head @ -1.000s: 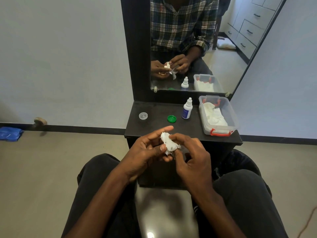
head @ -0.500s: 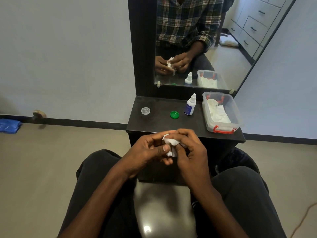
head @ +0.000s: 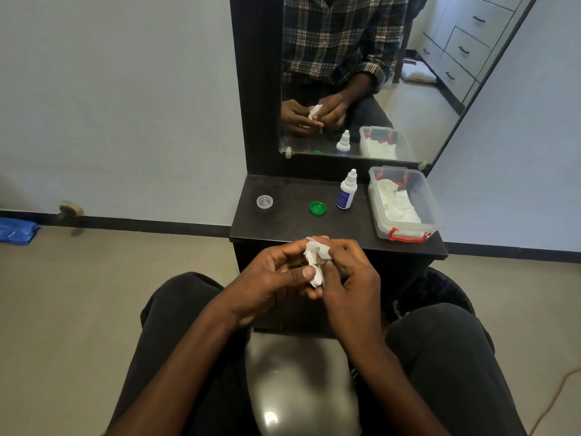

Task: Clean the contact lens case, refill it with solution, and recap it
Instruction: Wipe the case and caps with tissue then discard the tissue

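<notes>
My left hand grips the white contact lens case in front of the shelf edge, thumb pressed on its lower end. My right hand pinches a crumpled white tissue against the top of the case. Most of the case is hidden by tissue and fingers. On the dark shelf lie a clear cap at the left and a green cap in the middle. The white solution bottle with a blue label stands upright beside the green cap.
A clear plastic box with red latches holds white tissues at the shelf's right end. A mirror rises behind the shelf. My knees flank a glossy stool below the hands. A blue cloth lies on the floor far left.
Both hands stay together at the case, and the right-hand fingers have shifted the tissue over its top. The camera has tilted slightly.
</notes>
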